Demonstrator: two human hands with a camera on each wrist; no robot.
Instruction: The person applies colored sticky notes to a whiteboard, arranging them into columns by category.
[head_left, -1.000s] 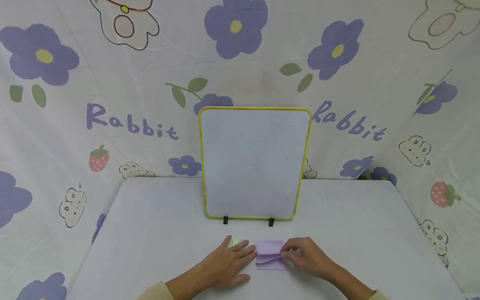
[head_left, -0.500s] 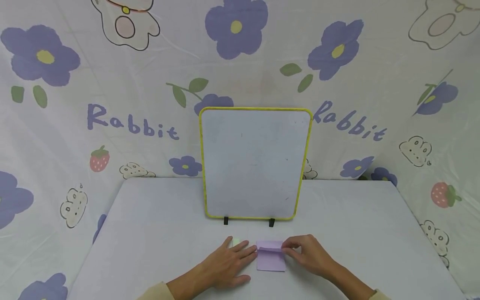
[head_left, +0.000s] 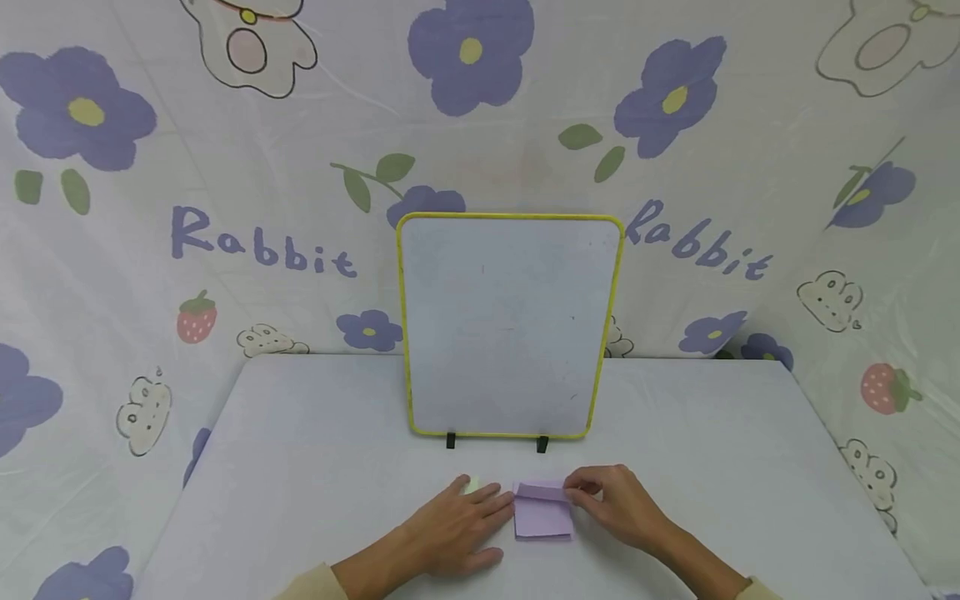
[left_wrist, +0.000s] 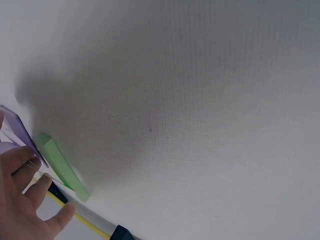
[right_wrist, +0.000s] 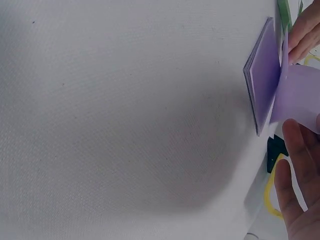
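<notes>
A small purple sticky-note pad [head_left: 542, 518] lies on the table in front of the whiteboard. Its top sheet [right_wrist: 298, 95] is lifted and bent back toward the far edge, still joined to the pad there as far as I can see. My right hand [head_left: 622, 510] pinches this sheet at its right side between thumb and fingers. With fingers spread fairly straight, my left hand [head_left: 463, 527] rests at the pad's left edge. A pale green sticky-note pad [left_wrist: 64, 171] lies beside the purple one, partly covered by the left hand in the head view.
A whiteboard [head_left: 510, 325] with a yellow frame stands upright behind the hands on black feet [head_left: 542, 444]. The white table [head_left: 300, 450] extends to both sides. A patterned cloth [head_left: 525, 158] with flowers and rabbits hangs behind and around the table.
My right hand has drawn the purple top sheet up and back, away from me, so more of the pad beneath shows. The left hand has stayed nearly still.
</notes>
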